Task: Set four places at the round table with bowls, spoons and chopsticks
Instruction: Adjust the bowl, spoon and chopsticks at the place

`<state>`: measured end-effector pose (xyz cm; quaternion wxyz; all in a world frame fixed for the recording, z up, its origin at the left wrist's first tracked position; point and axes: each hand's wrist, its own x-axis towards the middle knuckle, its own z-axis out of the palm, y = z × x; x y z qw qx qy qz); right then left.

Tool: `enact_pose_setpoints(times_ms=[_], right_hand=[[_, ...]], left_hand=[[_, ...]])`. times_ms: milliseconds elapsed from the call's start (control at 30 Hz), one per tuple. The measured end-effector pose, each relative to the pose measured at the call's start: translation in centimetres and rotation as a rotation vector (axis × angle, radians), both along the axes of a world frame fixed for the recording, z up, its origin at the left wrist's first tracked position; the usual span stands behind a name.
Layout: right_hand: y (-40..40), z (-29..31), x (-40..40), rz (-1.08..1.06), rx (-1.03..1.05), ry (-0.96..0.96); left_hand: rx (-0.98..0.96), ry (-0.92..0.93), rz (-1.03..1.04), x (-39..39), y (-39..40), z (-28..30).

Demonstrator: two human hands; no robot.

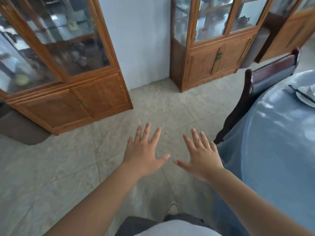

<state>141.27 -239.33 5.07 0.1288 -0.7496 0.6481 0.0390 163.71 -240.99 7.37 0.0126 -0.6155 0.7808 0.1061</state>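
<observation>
You are holding both hands out flat over the tiled floor, fingers spread and carrying nothing: the left hand and the right hand are hovering side by side, thumbs nearly meeting. Just beside your right hand, the round counter under its shiny blue cloth is filling the right of the view, with a dark chair tucked against its far side. At the counter's far right edge a white bowl is sitting with dark chopsticks lying across it; no spoon is showing clearly there.

That bowl is probably glazed ceramic, so expect it to be stiff, smooth, a bit heavy and breakable; you would be taking it by the rim with a thumb inside, or cupping it underneath. The chopsticks look thin, light and prone to rolling, so pinch them together near the middle. The cloth looks slick, so set things down rather than sliding them.
</observation>
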Motion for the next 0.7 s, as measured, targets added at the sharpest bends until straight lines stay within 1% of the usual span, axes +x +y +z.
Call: enact_pose_setpoints(times_ms=[133,333,433,533,700], right_hand=[[-8.5,1.7,-2.6,-0.030,-0.008,0.006],[-21.2,0.7,-5.5,-0.140,-0.027,0.005],[-27.7,0.1,-7.0,-0.242,-0.027,0.003],[-32.3,0.3,-8.0,-0.340,-0.040,-0.007],[-39.6,1.2,-10.9,-0.523,-0.045,-0.043]], left_hand=[[-0.043,0.006,-0.037,-2.4,-9.4,1.2],[-0.071,0.016,-0.150,-5.0,-24.4,-0.2],[-0.073,-0.005,-0.236,-6.7,-33.2,-0.3],[-0.072,0.016,-0.320,-8.5,-40.7,0.3],[-0.069,0.021,-0.516,-14.7,-52.1,2.0]])
